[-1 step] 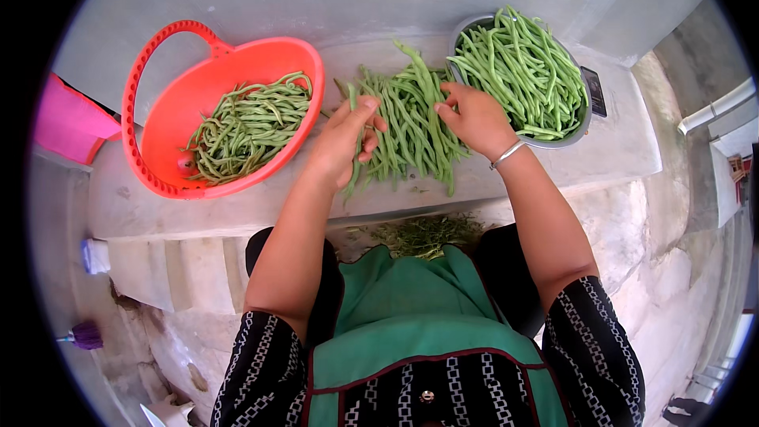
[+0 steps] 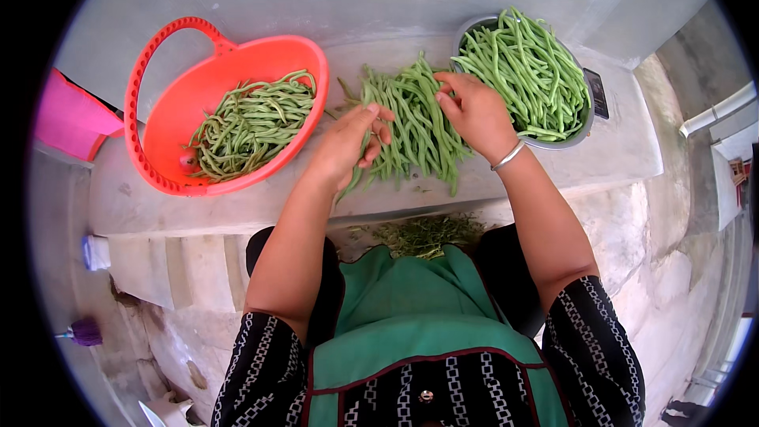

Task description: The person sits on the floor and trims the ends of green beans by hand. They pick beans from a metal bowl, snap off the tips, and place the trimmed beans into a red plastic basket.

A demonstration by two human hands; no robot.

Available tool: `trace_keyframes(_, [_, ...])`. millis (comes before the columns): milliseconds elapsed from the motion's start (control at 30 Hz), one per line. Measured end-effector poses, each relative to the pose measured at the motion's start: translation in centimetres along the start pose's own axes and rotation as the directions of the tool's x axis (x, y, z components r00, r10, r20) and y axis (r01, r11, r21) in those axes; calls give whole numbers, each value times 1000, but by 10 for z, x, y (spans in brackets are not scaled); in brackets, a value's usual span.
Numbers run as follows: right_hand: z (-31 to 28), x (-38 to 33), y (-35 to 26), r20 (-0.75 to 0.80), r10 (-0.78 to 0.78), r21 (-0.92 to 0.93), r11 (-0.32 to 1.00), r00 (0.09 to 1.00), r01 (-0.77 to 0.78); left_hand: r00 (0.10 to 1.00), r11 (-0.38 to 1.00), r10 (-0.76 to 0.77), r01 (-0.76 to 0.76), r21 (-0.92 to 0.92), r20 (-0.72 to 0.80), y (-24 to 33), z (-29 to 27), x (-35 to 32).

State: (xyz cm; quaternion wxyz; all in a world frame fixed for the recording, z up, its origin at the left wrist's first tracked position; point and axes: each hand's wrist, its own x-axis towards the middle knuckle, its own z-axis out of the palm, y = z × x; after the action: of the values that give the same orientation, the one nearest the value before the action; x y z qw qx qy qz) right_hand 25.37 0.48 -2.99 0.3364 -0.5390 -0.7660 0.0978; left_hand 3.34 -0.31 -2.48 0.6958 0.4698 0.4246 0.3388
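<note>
A loose heap of green beans [image 2: 415, 122] lies on the concrete ledge in front of me. At its left edge my left hand [image 2: 352, 142] has its fingers curled round a green bean [image 2: 365, 144], mostly hidden by the fingers. Over the right side of the heap is my right hand [image 2: 473, 111], a metal bangle on its wrist. Its thumb and index finger are bent and a little apart, with no bean visible between them. To the right, a grey basin [image 2: 587, 120] is piled high with more green beans [image 2: 522, 71].
A red basket [image 2: 178, 99] with a tall handle holds thinner, duller beans [image 2: 253, 126] and a small round reddish thing [image 2: 188, 160]. Behind the basin's right side lies a dark flat device [image 2: 596, 93]. Green scraps [image 2: 431, 233] are on the floor under the concrete ledge [image 2: 190, 209].
The bean that stuck up above my left hand no longer shows there. A long bean by my right hand has dropped lower into the heap, and that hand's thumb and index finger have parted slightly.
</note>
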Motion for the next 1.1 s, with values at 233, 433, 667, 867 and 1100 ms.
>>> trace_keyframes(233, [-6,-7,-29,-125,-399,112,904,908,413,934,915,-33,-115,387,355,4,6,-12])
trace_keyframes(433, [-18,-17,-29,-67,-290,124,947,955,296,959,920,257,-281,273,121,-5,8,-5])
trace_keyframes(667, [-14,-23,-46,67,110,705,698,992,-125,890,829,443,-451,330,103,-13,11,0])
trace_keyframes(867, [-13,-19,-39,288,103,666,693,952,-276,941,933,330,-336,-124,-73,-6,9,-3])
trace_keyframes(1100, [-33,-31,-33,601,-345,553,831,721,-62,830,781,442,-543,-308,-341,22,-35,-2])
